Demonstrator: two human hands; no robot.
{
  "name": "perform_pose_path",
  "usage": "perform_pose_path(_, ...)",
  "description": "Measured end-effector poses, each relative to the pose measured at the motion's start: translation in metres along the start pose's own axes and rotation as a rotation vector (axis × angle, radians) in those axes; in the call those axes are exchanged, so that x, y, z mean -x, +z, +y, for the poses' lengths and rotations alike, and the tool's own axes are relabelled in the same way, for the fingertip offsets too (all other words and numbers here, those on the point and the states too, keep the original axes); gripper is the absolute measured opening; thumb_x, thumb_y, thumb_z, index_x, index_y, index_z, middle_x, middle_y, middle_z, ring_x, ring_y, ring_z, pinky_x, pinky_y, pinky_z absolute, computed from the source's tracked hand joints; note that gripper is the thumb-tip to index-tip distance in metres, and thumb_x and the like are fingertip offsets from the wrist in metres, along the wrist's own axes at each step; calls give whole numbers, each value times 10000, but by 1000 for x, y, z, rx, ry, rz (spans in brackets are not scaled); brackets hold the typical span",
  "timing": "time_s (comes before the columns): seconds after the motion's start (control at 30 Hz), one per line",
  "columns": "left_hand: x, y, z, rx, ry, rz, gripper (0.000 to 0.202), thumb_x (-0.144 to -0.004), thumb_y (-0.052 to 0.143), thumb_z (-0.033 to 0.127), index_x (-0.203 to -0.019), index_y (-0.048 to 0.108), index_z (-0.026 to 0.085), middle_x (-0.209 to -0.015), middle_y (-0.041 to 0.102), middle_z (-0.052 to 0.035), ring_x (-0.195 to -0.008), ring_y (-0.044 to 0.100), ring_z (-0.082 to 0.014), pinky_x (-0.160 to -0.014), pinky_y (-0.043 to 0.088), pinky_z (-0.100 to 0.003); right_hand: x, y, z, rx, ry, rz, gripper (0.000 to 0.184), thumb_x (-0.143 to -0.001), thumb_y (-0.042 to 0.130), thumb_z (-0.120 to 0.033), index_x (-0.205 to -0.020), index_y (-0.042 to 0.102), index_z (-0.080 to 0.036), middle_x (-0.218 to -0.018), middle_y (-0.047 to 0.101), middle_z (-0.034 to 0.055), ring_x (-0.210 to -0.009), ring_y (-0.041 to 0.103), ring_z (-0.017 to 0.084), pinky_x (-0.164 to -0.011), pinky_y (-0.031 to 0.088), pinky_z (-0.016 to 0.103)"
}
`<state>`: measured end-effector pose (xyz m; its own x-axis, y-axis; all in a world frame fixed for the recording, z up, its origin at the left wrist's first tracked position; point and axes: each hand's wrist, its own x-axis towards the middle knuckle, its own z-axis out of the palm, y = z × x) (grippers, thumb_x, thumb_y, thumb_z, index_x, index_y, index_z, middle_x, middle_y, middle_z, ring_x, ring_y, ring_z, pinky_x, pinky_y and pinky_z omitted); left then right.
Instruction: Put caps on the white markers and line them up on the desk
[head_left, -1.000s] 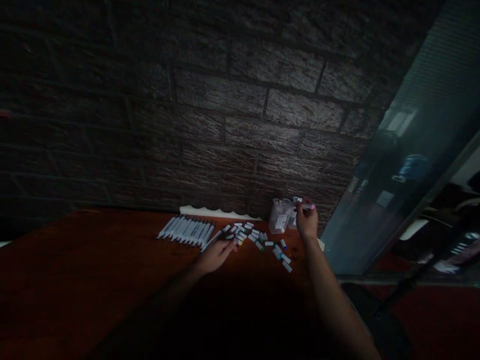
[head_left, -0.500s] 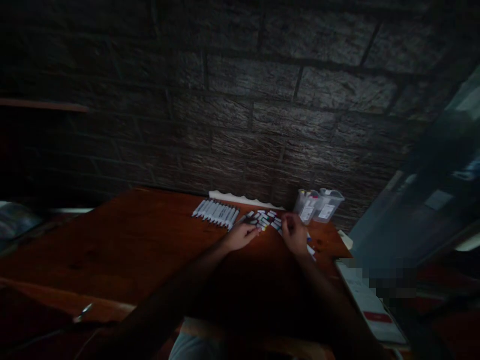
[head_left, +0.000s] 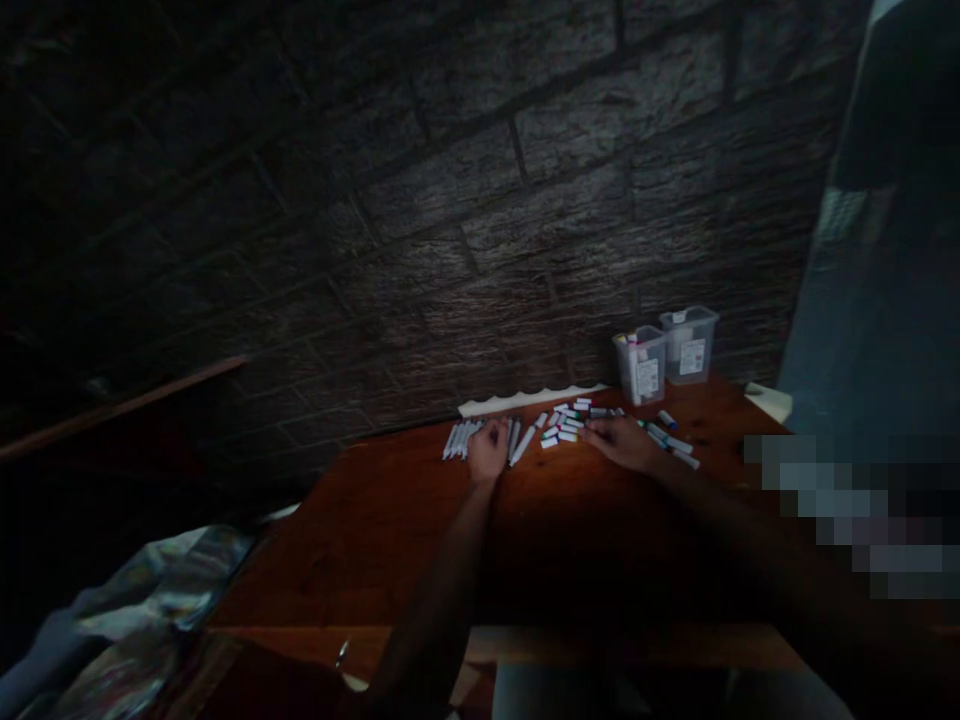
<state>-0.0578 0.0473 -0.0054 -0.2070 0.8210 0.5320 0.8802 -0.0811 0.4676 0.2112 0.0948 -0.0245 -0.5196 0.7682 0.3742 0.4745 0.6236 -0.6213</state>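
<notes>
My left hand (head_left: 488, 452) is curled over a row of white markers (head_left: 456, 440) lying side by side on the wooden table. What its fingers hold, if anything, is hidden. Just right of it one marker (head_left: 522, 447) lies at a slant, a little apart from the row. Short white caps with coloured ends (head_left: 568, 436) are scattered between the two hands. At the right edge of these caps is my right hand (head_left: 621, 442), its fingers bent together at the tips; anything in them is too small to make out. More markers (head_left: 679, 445) lie to its right.
Two clear plastic containers (head_left: 686, 350) stand at the back right by the stone wall; the nearer one holds markers. A white wavy-edged strip (head_left: 532, 399) lies along the wall. Crumpled shiny plastic (head_left: 180, 570) is at the left, beyond the table (head_left: 390, 550).
The view has turned and tilted. My left hand has moved from the caps' left side onto the marker row. My right hand has lowered to the caps' right edge.
</notes>
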Motion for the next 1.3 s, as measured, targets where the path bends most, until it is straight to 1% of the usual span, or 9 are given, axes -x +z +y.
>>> perform_pose_path(0.2, 1, 7, 7, -46, 16, -11, 441, -965, 388, 440, -750, 654, 162, -677, 647, -43, -646, 564, -140, -615, 361, -230, -1, 1, 2, -25, -29, -9, 386, -918, 439, -410, -658, 602, -177, -611, 576, 2, -596, 503, 130, -591, 302, 264)
perform_pose_path(0.37, -4, 4, 8, -132, 25, -35, 381, -969, 401, 394, -972, 690, 146, -844, 713, -88, -775, 631, -176, -702, 415, -250, 0, -2, 0, -18, 12, -52, 377, -919, 450, -408, -665, 605, -177, -614, 578, 0, -586, 492, 126, -579, 300, 257)
perform_pose_path(0.57, -1, 7, 15, -152, 91, -171, 341, -926, 500, 427, -875, 741, 191, -853, 733, -83, -826, 648, -200, -788, 431, -280, 0, -1, 1, 18, -6, -108, 361, -940, 434, -398, -754, 651, -177, -711, 641, 17, -658, 556, 139, -629, 345, 257)
perform_pose_path(0.67, 1, 8, 25, -259, 100, -277, 305, -906, 535, 426, -901, 751, 211, -871, 734, -86, -855, 649, -220, -818, 437, -305, 0, 0, 3, 3, -1, -115, 348, -944, 440, -407, -812, 675, -186, -758, 669, 22, -690, 579, 145, -640, 360, 257)
perform_pose_path(0.77, 3, 8, 35, -375, 99, -370, 252, -893, 558, 392, -911, 746, 225, -933, 729, -88, -915, 644, -234, -848, 441, -322, 0, -1, 2, 8, 8, -120, 348, -943, 446, -402, -779, 668, -189, -710, 649, 15, -661, 565, 143, -624, 356, 254)
perform_pose_path(0.9, 5, 7, 40, -414, 132, -324, 270, -910, 522, 373, -1011, 706, 203, -1078, 693, -119, -1000, 627, -254, -872, 446, -338, 0, -4, -3, 5, 23, -141, 320, -939, 456, -366, -766, 659, -188, -697, 638, 15, -645, 557, 141, -615, 346, 257)
perform_pose_path(1.0, 5, 4, 39, -475, 59, -300, 321, -923, 492, 387, -1086, 681, 185, -1084, 687, -151, -1012, 631, -269, -861, 453, -346, 0, -6, -6, 15, 24, -148, 308, -935, 467, -358, -768, 666, -193, -714, 649, 21, -657, 567, 146, -618, 346, 262)
perform_pose_path(1.17, 5, 2, 39, -512, -41, -385, 286, -906, 513, 380, -975, 721, 196, -988, 723, -152, -931, 668, -267, -807, 464, -345, -2, -4, -5, 79, 36, -180, 277, -926, 478, -339, -791, 675, -201, -729, 658, 20, -678, 584, 157, -629, 346, 271)
perform_pose_path(1.3, 4, 2, 36, -391, -61, -370, 275, -872, 557, 393, -897, 737, 186, -940, 735, -153, -906, 675, -283, -766, 468, -345, -3, -1, -2, 99, 30, -187, 282, -930, 472, -341, -796, 675, -198, -737, 659, 22, -690, 591, 162, -647, 360, 278)
